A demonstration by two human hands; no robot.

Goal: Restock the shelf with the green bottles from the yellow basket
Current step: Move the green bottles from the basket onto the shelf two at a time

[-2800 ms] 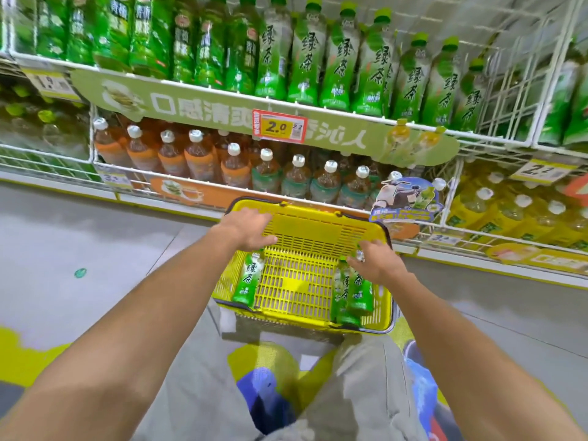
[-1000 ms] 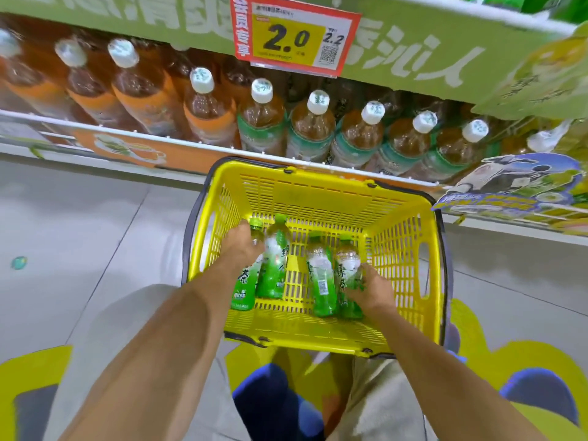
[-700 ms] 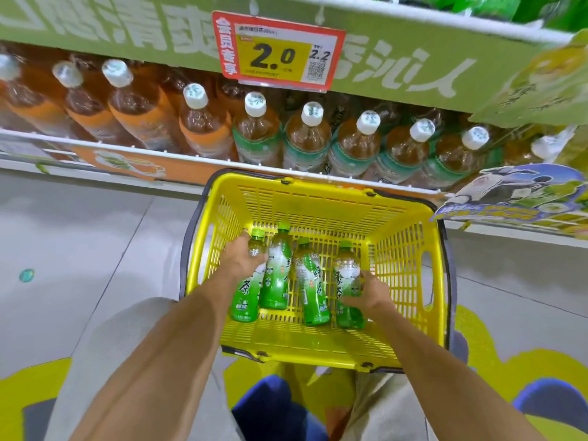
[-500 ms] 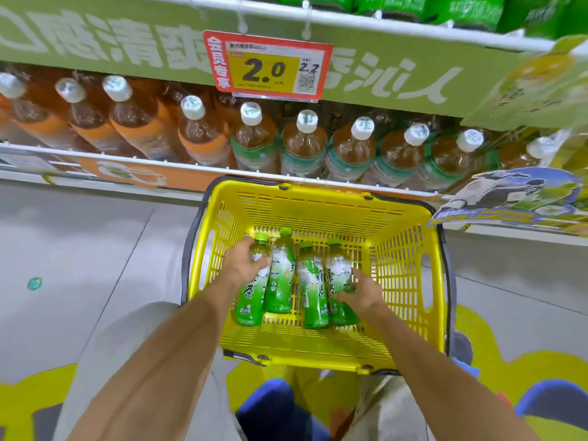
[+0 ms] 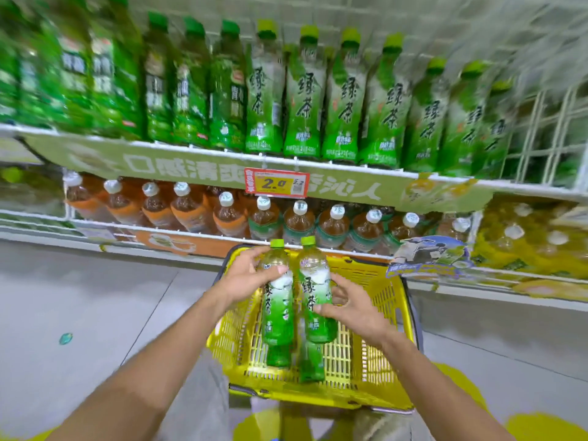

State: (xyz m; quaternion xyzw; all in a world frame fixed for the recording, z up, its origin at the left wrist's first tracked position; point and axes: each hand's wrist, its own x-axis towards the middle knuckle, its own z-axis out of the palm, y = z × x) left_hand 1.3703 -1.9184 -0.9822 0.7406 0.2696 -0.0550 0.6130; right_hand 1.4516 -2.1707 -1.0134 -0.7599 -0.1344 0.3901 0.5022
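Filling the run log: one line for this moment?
phase: lift | left hand: gripping green bottle | right hand: gripping second green bottle | yellow basket: two bottles remain | shelf: not reached

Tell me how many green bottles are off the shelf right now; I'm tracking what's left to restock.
4. One in the left hand, one in the right hand, and two lying in the yellow basket beneath them, at and. More may be hidden behind.

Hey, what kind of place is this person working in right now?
Most likely a supermarket or convenience store drinks aisle. Wire shelves hold rows of bottled tea, a red-and-yellow price tag reading 2.0 hangs on the shelf edge, and a yellow basket sits below the hands.
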